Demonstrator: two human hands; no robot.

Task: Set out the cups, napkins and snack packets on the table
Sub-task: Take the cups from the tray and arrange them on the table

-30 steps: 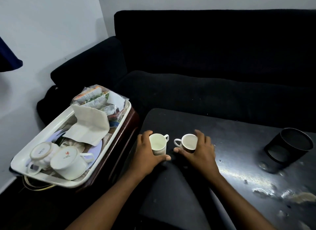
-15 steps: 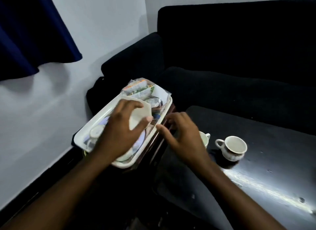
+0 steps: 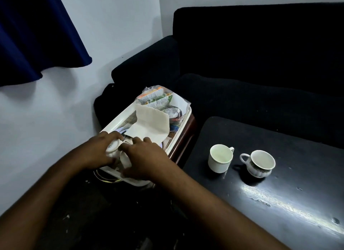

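Two white cups stand upright on the black table [image 3: 279, 203]: a plain cup [image 3: 220, 161] and a patterned cup [image 3: 260, 164] to its right. A white tray [image 3: 183, 117] to the left holds a folded white napkin [image 3: 150, 125] and snack packets [image 3: 158, 99] at its far end. Both hands are over the tray's near end. My left hand [image 3: 98, 151] closes around an upturned white cup [image 3: 114, 147]. My right hand [image 3: 143, 156] lies over a second white cup [image 3: 125, 159], mostly hidden beneath it.
The tray rests on a dark wooden side table [image 3: 186, 138] between the wall and the black table. A black sofa [image 3: 251, 73] runs behind both. A blue curtain [image 3: 33, 32] hangs at the upper left.
Both hands left the two cups on the table and moved left to the tray. They have dropped from the napkin area onto the cups at the tray's near end.
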